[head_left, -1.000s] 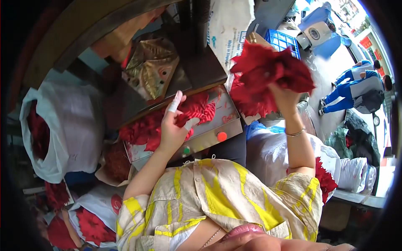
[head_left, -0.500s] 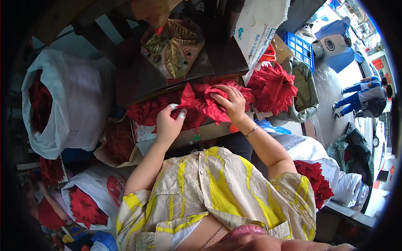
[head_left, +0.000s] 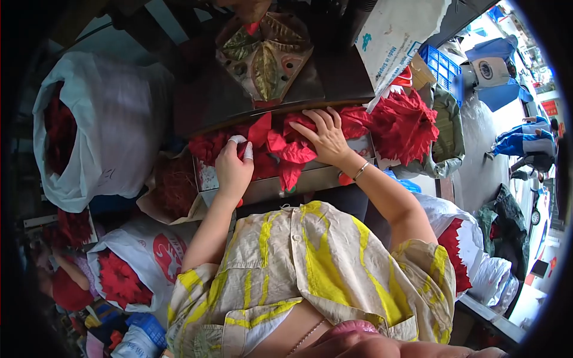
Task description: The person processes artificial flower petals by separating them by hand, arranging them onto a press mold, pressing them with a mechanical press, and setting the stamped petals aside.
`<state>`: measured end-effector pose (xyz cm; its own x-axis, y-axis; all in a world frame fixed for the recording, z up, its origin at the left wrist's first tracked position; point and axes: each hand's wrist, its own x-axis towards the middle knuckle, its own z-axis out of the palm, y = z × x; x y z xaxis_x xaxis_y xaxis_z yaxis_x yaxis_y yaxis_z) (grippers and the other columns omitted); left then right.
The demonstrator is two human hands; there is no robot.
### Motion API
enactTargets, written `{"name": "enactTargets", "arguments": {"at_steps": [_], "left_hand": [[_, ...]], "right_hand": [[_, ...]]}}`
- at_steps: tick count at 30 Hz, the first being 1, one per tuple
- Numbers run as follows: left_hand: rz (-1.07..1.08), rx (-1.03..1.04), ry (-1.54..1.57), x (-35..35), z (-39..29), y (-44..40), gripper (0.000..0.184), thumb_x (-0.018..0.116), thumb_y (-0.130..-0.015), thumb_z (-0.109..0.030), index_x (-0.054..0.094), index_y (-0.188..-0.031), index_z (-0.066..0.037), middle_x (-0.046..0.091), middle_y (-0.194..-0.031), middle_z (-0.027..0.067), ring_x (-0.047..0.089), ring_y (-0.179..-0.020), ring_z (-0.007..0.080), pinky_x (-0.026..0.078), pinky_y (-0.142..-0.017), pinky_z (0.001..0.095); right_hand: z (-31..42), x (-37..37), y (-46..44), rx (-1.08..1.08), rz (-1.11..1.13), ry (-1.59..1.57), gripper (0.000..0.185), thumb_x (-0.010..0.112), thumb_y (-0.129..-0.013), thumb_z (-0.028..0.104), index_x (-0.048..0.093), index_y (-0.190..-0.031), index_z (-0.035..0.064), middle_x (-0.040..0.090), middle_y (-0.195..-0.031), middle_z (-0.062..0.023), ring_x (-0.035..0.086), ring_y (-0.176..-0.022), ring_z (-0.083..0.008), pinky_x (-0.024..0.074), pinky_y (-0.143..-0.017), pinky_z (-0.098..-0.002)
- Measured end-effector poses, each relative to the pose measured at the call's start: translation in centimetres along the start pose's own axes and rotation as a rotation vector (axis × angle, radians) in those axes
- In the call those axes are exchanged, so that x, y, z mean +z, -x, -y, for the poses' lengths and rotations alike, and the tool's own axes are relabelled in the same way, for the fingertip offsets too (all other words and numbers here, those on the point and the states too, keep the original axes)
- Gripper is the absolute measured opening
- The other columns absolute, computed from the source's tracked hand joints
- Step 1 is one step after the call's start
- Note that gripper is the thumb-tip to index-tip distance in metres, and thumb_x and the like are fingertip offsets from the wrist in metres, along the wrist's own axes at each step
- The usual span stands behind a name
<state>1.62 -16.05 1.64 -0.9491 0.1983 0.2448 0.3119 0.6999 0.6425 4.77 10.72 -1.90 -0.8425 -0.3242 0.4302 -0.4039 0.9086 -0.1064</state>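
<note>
Red fabric petals [head_left: 292,152] lie heaped in a shallow box [head_left: 322,179] in front of me. My left hand [head_left: 233,167], white tape around its thumb and a finger, is closed at the left side of the heap. Its fingertips pinch a red fabric petal [head_left: 259,130] that sticks upward. Over the right part of the heap, my right hand [head_left: 327,137] rests palm down with fingers spread, touching the red fabric. Just beyond the box is a metal mould [head_left: 265,59] with leaf shapes on a dark plate.
A white sack [head_left: 113,131] with red fabric stands at left, another white bag [head_left: 158,262] below it. Big red fabric flowers [head_left: 406,125] lie to the right, near a blue crate [head_left: 441,68] and a green sack [head_left: 449,131]. People [head_left: 525,143] walk outside at far right.
My right hand has let go of the bunched red fabric and spread its fingers, reaching farther toward the mould. The left hand stays at the heap's left side. The view has shifted slightly.
</note>
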Motion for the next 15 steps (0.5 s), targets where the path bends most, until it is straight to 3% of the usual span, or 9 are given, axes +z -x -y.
{"name": "enactTargets", "arguments": {"at_steps": [3,10,12,15], "left_hand": [[-0.057,0.027,0.039,0.0,0.6,0.4,0.017,0.067,-0.090,-0.015,0.063,-0.099,-0.002,0.068,-0.094,0.0184,0.065,-0.088,0.0400,0.051,-0.076,0.0466],[-0.222,0.007,0.168,-1.7,0.4,1.0,0.011,0.066,-0.090,-0.008,0.062,-0.099,-0.002,0.069,-0.093,0.0151,0.066,-0.087,0.0361,0.052,-0.077,0.0410],[-0.205,0.029,0.231,-2.1,-0.2,2.1,0.011,0.066,-0.091,-0.007,0.062,-0.100,-0.002,0.068,-0.095,0.0141,0.066,-0.087,0.0352,0.052,-0.077,0.0395],[0.038,0.266,0.328,-1.5,-1.6,3.9,0.016,0.066,-0.086,-0.004,0.061,-0.101,-0.003,0.065,-0.092,0.0133,0.063,-0.086,0.0348,0.051,-0.078,0.0410]], "right_hand": [[0.5,-2.6,-0.1,0.027,0.263,-0.053,0.094,0.076,-0.065,0.023,0.038,-0.149,0.0361,0.035,-0.152,-0.0100,0.034,-0.141,-0.0288,0.0102,-0.118,-0.0632],[0.9,-0.7,0.7,0.011,0.201,0.129,0.085,0.066,-0.074,0.013,0.037,-0.151,0.0365,0.028,-0.157,-0.0111,0.029,-0.145,-0.0299,0.0106,-0.118,-0.0641],[0.8,-0.5,0.8,0.015,0.132,0.066,0.084,0.061,-0.076,0.008,0.037,-0.151,0.0369,0.026,-0.158,-0.0126,0.026,-0.146,-0.0313,0.0112,-0.117,-0.0645],[0.9,-0.5,0.9,0.040,0.156,0.079,0.084,0.061,-0.076,0.008,0.037,-0.151,0.0372,0.024,-0.160,-0.0148,0.024,-0.148,-0.0324,0.0116,-0.117,-0.0648]]}}
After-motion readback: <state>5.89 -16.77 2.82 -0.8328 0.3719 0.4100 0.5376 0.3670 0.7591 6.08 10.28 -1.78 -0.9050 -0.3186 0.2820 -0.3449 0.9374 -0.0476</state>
